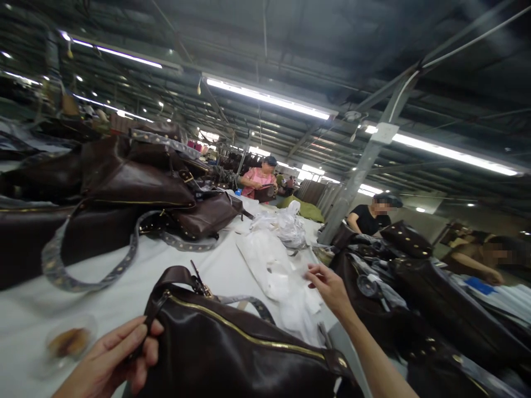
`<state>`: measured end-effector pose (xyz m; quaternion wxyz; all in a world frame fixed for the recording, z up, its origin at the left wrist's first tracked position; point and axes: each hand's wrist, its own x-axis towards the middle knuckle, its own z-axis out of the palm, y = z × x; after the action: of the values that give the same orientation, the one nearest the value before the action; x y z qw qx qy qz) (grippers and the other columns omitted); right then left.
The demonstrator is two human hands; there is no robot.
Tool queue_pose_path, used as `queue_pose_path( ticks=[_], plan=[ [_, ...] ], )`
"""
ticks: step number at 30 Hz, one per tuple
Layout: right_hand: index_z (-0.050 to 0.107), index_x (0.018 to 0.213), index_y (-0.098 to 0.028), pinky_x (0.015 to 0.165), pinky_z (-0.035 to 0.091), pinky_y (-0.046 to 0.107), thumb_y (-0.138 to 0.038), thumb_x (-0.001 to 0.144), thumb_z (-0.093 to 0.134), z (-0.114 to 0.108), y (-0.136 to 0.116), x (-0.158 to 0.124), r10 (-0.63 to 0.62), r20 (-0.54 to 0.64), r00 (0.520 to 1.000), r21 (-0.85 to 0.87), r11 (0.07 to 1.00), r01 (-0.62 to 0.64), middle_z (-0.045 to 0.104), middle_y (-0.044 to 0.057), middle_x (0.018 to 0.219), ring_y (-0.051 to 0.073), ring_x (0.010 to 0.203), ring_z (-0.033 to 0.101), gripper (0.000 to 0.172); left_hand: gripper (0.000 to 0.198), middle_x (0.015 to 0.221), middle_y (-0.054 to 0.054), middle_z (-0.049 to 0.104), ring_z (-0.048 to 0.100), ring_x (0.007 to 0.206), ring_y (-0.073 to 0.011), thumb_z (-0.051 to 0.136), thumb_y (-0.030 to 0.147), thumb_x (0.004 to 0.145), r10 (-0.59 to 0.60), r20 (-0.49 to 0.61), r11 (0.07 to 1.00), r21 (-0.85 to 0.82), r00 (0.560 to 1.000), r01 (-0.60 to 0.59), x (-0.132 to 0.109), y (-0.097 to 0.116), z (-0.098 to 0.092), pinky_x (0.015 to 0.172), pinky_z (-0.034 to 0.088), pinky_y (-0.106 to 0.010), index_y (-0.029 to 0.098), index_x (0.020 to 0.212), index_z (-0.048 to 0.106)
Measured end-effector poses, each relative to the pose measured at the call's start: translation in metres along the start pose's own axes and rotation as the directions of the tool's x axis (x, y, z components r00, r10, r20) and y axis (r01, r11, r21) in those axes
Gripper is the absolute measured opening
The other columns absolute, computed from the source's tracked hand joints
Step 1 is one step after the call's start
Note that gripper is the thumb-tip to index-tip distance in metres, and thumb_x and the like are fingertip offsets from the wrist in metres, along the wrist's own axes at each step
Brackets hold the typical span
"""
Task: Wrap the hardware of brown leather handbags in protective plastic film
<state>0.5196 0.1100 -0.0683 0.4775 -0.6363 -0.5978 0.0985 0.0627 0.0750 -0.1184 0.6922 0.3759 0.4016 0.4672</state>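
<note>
A dark brown leather handbag with a gold zipper lies in front of me on the white table. My left hand pinches the bag at its left end, near the base of the strap. Beyond the bag, my right hand is raised over white plastic sheets, its fingers curled and slightly blurred. Thumb and fingertips come close together at the edge of thin, pale plastic; whether they grip it I cannot make out.
Brown leather bags with wrapped straps are heaped at the left. More bags pile up at the right. A clear dish with brown stuff sits front left. A grey post rises beyond. Several people work farther off.
</note>
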Motion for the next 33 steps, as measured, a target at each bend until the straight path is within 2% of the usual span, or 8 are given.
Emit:
queue_pose_path(
  ticks=[5,8,13,17,21,26,31,33],
  plan=[
    [0.059,0.067,-0.021,0.068,0.055,0.03,-0.037,0.078,0.066,0.007,-0.118,-0.069,-0.323,0.077,0.943,0.005,0.946,0.323,0.067,0.006,0.084,0.021,0.078,0.064,0.021,0.05,0.067,0.001,0.065,0.057,0.045,-0.0144,0.075,0.049,0.058,0.227,-0.133,0.974,0.053,0.965,-0.222,-0.019,0.011,0.014,0.041,0.044,-0.024,0.02,0.091,0.052],
    [0.059,0.076,-0.024,0.068,0.055,0.029,-0.028,0.086,0.057,0.045,-0.167,-0.125,-0.49,0.212,0.846,0.011,0.867,0.499,0.066,0.005,0.084,0.02,0.078,0.065,0.011,0.038,0.073,0.001,0.064,0.058,0.048,-0.0134,0.069,0.044,0.062,0.328,-0.161,0.944,0.078,0.931,-0.319,-0.034,0.01,0.018,0.045,0.045,-0.024,0.021,0.087,0.05],
    [0.057,0.08,-0.026,0.064,0.053,0.025,-0.018,0.095,0.037,0.122,-0.206,-0.182,-0.626,0.288,0.724,-0.023,0.752,0.659,0.063,0.004,0.08,0.016,0.069,0.062,0.026,0.035,0.075,-0.006,0.066,0.063,0.075,-0.0183,0.066,0.044,0.067,0.242,0.009,0.97,-0.001,0.97,-0.242,-0.052,0.007,0.014,0.068,0.049,-0.029,0.014,0.083,0.062],
    [0.056,0.075,-0.024,0.057,0.05,0.026,-0.019,0.095,0.033,0.164,-0.219,-0.187,-0.649,0.291,0.703,-0.125,0.702,0.701,0.06,0.005,0.073,0.016,0.062,0.058,0.031,0.044,0.075,-0.004,0.063,0.057,0.074,-0.0166,0.067,0.055,0.069,0.279,0.13,0.96,-0.043,0.951,-0.276,-0.059,0.009,0.012,0.068,0.044,-0.027,0.013,0.08,0.063],
    [0.058,0.082,-0.024,0.061,0.051,0.025,-0.019,0.094,0.04,0.172,-0.226,-0.177,-0.655,0.345,0.672,-0.026,0.709,0.705,0.062,0.004,0.08,0.016,0.067,0.061,0.023,0.039,0.055,0.004,0.049,0.042,0.055,-0.0084,0.075,0.048,0.06,0.331,0.053,0.942,0.033,0.942,-0.333,-0.055,0.009,0.01,0.055,0.033,-0.022,0.013,0.062,0.056],
    [0.062,0.095,-0.023,0.08,0.052,0.03,-0.022,0.091,0.046,0.162,-0.23,-0.147,-0.555,0.24,0.796,0.056,0.827,0.56,0.063,0.007,0.097,0.019,0.09,0.062,0.016,0.036,0.056,0.003,0.052,0.044,0.05,-0.0083,0.073,0.046,0.058,0.237,0.065,0.971,0.013,0.969,-0.238,-0.058,0.018,-0.004,0.053,0.035,-0.023,0.014,0.064,0.057],
    [0.064,0.115,-0.03,0.1,0.044,0.046,-0.011,0.081,0.055,0.185,-0.229,-0.122,-0.63,0.396,0.668,-0.012,0.724,0.69,0.05,0.009,0.133,0.027,0.121,0.049,0.04,0.034,0.055,0.003,0.052,0.046,0.049,-0.0085,0.075,0.041,0.054,0.111,0.161,0.994,0.007,0.981,-0.113,-0.067,0.03,-0.025,0.051,0.036,-0.022,0.015,0.061,0.056],
    [0.066,0.11,-0.03,0.101,0.043,0.049,-0.012,0.081,0.057,0.198,-0.23,-0.121,-0.634,0.409,0.656,-0.002,0.718,0.696,0.046,0.009,0.137,0.028,0.125,0.045,0.036,0.031,0.054,0.003,0.053,0.046,0.049,-0.0084,0.075,0.039,0.053,0.093,0.146,0.995,0.023,0.985,-0.097,-0.072,0.033,-0.031,0.05,0.035,-0.022,0.015,0.06,0.056]
  ],
)
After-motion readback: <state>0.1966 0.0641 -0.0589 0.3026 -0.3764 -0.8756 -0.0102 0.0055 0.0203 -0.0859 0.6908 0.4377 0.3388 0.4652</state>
